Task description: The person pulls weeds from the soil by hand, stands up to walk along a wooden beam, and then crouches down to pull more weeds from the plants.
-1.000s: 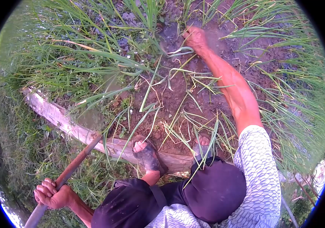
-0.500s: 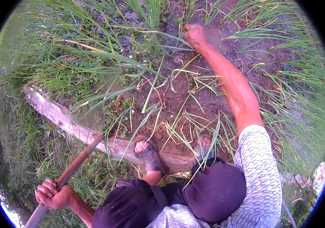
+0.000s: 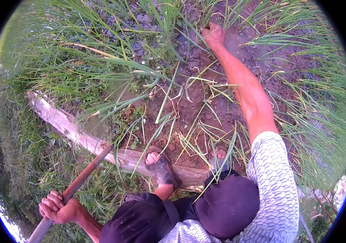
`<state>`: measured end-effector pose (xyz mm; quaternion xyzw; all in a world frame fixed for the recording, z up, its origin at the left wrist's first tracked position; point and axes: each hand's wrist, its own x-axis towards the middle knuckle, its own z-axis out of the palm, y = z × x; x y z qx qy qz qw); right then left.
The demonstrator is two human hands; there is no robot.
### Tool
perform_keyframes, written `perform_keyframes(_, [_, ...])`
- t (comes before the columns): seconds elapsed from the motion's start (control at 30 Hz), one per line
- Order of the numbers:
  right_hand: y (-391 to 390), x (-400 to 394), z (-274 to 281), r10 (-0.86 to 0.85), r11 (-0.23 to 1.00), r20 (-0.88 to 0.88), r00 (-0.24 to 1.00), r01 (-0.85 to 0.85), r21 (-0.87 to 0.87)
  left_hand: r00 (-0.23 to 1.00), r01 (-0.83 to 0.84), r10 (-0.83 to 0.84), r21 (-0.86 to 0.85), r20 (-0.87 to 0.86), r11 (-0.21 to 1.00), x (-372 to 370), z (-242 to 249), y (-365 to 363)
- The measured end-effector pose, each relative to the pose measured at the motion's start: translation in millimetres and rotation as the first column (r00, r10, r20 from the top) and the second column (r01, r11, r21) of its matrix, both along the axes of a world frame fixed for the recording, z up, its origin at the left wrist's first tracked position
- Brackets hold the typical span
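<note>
My left hand (image 3: 59, 207) is closed round a long wooden handle (image 3: 88, 165) that slants up to the right. The handle's upper end meets a pale log, and whatever lies past that point is not visible. Far ahead, my right hand (image 3: 214, 35) reaches down to the wet soil. Its fingers are closed at the base of some long green onion-like stalks (image 3: 208, 15); the fingertips are partly hidden. Loose stalks (image 3: 197, 141) lie scattered over the mud between my right forearm and my feet.
The pale log (image 3: 65, 123) runs along the bed's edge, beneath my muddy left foot (image 3: 159, 166). My right foot (image 3: 219, 156) is partly covered by stalks. Tall grass (image 3: 88, 60) grows at left. Rows of green plants (image 3: 318, 81) stand in muddy ground at right.
My right hand has moved slightly right and away from me at the plant's base, and the stalks there have shifted. My left hand keeps its hold on the handle.
</note>
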<state>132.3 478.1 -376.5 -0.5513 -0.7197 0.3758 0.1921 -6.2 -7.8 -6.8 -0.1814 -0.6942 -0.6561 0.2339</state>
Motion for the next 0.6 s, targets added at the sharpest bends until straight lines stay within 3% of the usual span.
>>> perform_keyframes(0.1, [-3,7,-3,-0.040,0.998,0.027,0.999,0.041,-0.042,1.000,0.000,0.000,0.014,0.005,1.000,-1,0,-2])
perform_keyframes(0.13, [-8,15,-9,0.005,0.998,-0.066,0.998,-0.001,0.067,1.000,0.001,-0.001,0.012,0.015,1.000,-2,0,-4])
perform_keyframes(0.23, [-7,23,-10,0.083,0.995,0.000,0.997,-0.083,0.063,1.000,0.020,-0.020,0.018,0.024,1.000,-4,0,-6])
perform_keyframes(0.27, [-8,25,-9,0.090,0.996,-0.150,0.985,-0.092,-0.008,1.000,0.017,-0.017,0.012,0.020,1.000,-4,0,-7])
perform_keyframes(0.37, [-13,28,2,-0.013,0.964,-0.388,0.922,-0.092,-0.251,1.000,0.005,-0.005,0.005,0.016,1.000,-2,0,-5])
perform_keyframes(0.53, [-14,30,12,-0.217,0.852,-0.523,0.824,-0.101,-0.513,1.000,-0.004,0.004,-0.006,0.018,1.000,-2,1,-6])
perform_keyframes(0.6, [-15,32,14,-0.180,0.869,-0.516,0.838,-0.110,-0.483,1.000,0.009,-0.009,-0.001,0.024,1.000,-2,1,-7])
